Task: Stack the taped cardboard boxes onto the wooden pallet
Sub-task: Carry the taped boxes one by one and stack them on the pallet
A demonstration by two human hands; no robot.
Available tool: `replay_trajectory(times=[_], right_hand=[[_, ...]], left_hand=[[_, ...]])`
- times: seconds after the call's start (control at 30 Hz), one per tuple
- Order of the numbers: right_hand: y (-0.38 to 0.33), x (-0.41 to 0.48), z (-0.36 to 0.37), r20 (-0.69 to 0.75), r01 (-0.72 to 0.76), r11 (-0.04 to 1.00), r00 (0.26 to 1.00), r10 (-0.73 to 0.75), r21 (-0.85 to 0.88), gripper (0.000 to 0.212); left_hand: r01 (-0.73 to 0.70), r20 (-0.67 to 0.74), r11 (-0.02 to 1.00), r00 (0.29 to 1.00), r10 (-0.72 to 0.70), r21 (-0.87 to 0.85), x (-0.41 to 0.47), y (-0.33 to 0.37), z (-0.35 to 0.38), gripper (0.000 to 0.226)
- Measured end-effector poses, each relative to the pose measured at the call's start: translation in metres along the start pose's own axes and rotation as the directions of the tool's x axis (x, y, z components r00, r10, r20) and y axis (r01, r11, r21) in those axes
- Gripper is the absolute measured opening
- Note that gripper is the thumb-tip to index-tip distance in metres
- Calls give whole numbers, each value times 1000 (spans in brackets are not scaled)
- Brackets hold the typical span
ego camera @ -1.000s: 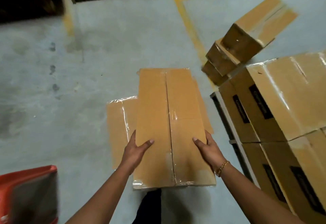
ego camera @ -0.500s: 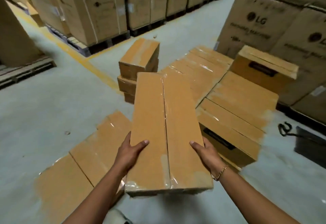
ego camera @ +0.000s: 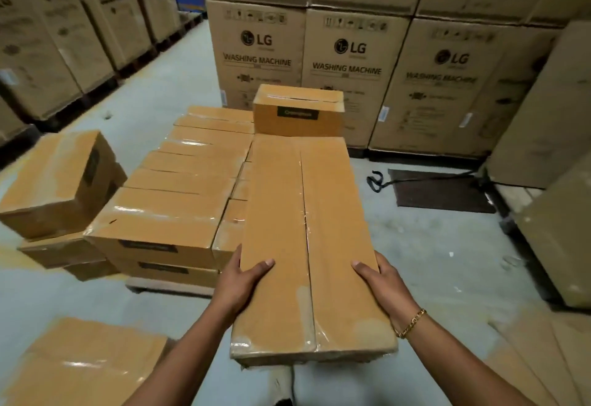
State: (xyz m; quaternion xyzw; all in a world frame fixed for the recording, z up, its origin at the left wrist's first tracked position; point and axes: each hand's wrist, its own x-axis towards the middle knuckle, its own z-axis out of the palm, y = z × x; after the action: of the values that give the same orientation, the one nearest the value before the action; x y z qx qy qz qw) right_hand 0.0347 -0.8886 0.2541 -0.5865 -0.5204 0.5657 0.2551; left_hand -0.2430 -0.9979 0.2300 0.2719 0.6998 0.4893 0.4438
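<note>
I carry a long taped cardboard box flat in front of me, lengthwise, with clear tape along its centre seam. My left hand grips its left side, thumb on top. My right hand grips its right side the same way. Ahead and to the left, stacked taped boxes sit in rows on a wooden pallet, only its front edge showing. One more box stands on top at the back. The carried box hides the stack's right part.
A separate pile of boxes stands on the floor at the left. More taped boxes lie at lower left. Tall washing-machine cartons wall the back and left. A dark mat and strap lie on the floor to the right, near large cartons.
My view has swung from the floor to face the pallet stack. The box in my hands now hangs over the stack's near right side. My grip is unchanged.
</note>
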Motion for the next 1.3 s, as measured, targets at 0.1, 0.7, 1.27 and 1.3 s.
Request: replay_trajectory(times=[0.1, 0.7, 1.27, 1.3], right_hand=[[-3, 38, -35, -55, -28, 1000, 998, 29, 11, 24], [-28, 308, -244, -228, -187, 982, 956, 184, 7, 58], [-156, 598, -355, 97, -51, 979, 993, 71, -199, 32], [-163, 612, -347, 130, -33, 977, 990, 62, -211, 33]], left_hand=[[-26, 66, 1000, 997, 26, -2, 43, 22, 51, 55], [-16, 295, 992, 955, -22, 126, 306, 126, 319, 77], [113, -70, 990, 990, -119, -81, 459, 198, 460, 78], [114, -104, 989, 987, -124, -96, 464, 200, 456, 75]])
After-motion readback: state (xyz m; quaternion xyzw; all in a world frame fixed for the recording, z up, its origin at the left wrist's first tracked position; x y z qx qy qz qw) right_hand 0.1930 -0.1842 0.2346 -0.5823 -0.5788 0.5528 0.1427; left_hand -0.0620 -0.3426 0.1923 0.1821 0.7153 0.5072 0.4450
